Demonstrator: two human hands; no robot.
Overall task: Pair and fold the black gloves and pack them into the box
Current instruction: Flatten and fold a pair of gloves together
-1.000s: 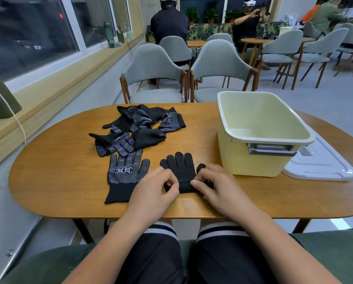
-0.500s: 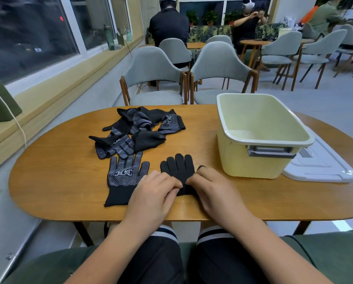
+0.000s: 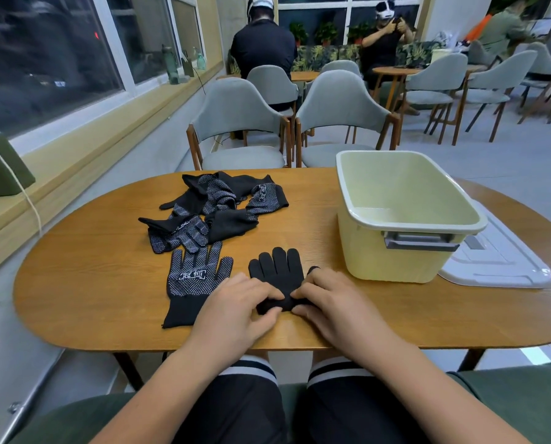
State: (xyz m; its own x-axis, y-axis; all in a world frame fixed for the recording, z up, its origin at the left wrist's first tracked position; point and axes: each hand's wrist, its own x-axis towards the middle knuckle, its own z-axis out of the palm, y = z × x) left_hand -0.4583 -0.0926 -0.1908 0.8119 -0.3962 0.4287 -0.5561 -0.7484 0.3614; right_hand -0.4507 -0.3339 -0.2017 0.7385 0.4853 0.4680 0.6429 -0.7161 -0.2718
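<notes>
Right now you are at the folding step: your left hand (image 3: 235, 302) and right hand (image 3: 328, 299) each pinch the bunched cuff of the plain black glove (image 3: 277, 267), which lies fingers-away near the front edge of the wooden table (image 3: 91, 283), left of the pale yellow plastic box (image 3: 364, 254). Next, I judge, roll the soft knit snugly toward its fingers, or it may spring open. The dotted glove (image 3: 197, 277) lies flat just beside it.

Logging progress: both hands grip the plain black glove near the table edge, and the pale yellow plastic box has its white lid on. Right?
No: the head view shows the pale yellow plastic box open, its white lid lying beside it. The left hand and right hand do grip the plain black glove.
</notes>
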